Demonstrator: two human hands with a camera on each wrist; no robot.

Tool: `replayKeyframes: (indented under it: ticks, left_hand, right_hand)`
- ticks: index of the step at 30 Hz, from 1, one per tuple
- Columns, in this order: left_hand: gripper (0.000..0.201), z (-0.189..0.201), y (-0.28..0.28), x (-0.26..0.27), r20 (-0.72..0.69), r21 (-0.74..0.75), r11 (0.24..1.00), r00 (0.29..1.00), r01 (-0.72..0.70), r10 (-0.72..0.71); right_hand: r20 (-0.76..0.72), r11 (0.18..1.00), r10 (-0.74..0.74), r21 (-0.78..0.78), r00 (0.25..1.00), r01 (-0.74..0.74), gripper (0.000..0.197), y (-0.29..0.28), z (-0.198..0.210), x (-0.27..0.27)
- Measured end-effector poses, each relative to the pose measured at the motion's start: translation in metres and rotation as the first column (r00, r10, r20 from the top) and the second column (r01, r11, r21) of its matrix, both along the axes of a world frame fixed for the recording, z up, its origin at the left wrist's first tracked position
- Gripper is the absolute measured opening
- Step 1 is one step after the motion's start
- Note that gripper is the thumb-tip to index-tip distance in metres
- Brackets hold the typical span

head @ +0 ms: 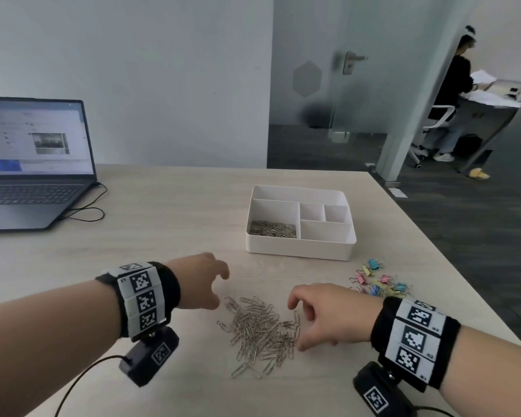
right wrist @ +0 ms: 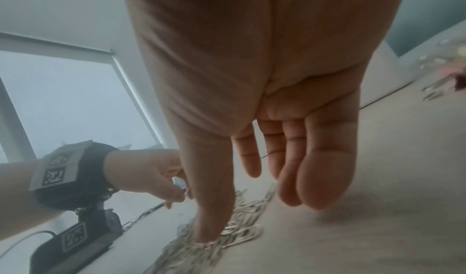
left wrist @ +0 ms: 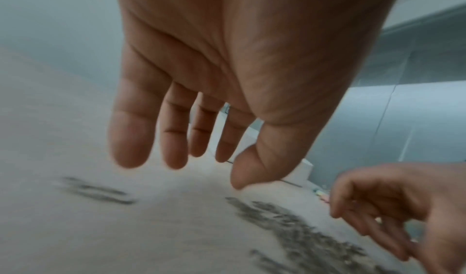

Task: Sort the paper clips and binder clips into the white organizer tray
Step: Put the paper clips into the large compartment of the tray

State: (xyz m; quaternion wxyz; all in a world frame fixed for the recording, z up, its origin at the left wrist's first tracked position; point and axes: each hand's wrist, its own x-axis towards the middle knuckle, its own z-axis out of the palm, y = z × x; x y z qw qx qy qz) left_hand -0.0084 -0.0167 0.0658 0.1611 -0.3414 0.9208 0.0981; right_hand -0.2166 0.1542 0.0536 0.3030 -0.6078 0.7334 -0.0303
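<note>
The loose pile of paper clips (head: 260, 329) lay on the table (head: 169, 206) between both hands, with the white tray (head: 301, 236) at about one o'clock from it, its near-left compartment already holding clips. The binder clips (head: 379, 281) sat in a cluster at three o'clock from the pile, just in front of the tray.

The left hand (head: 202, 281) hovered at the pile's ten o'clock edge, fingers relaxed and spread, holding nothing. The right hand (head: 325, 314) hung at the three o'clock edge, equally loose and empty, thumb down on the clips.

The likely trouble was scatter: clips hook together, so a two-handed scoop could drag a tangled chain, drop strays on the way, or spill some into the wrong compartment. A careless right wrist could also knock the binder clips toward the table edge.
</note>
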Motion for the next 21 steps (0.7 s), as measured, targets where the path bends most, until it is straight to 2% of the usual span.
replayKeyframes:
  ticks: [4,6,13,16,21]
  left_hand:
    - [0.092,-0.006,0.003,0.005,0.100,0.073,0.997,0.995,-0.017,0.010]
    - [0.106,-0.010,0.015,0.000,0.094,0.117,0.993,0.995,0.012,-0.023]
    - [0.123,-0.027,0.045,-0.012,0.038,0.090,0.987,0.990,0.131,-0.135]
    - [0.114,-0.030,0.046,-0.018,0.029,0.082,0.987,0.989,0.141,-0.144]
    - [0.075,-0.029,0.035,-0.030,-0.047,0.110,0.990,0.995,0.091,-0.087]
  right_hand:
    - [-0.150,0.994,0.103,0.046,0.983,-0.097,0.096,0.000,-0.001,0.006]
    - [-0.175,0.994,0.108,0.029,0.979,-0.105,0.105,-0.003,-0.005,0.013]
    - [-0.182,0.994,0.108,0.006,0.977,-0.109,0.098,-0.012,-0.012,0.031]
    - [-0.162,0.994,0.104,-0.018,0.981,-0.109,0.093,-0.016,-0.015,0.035]
    - [-0.101,0.994,0.054,-0.093,0.993,-0.063,0.075,-0.028,-0.021,0.033]
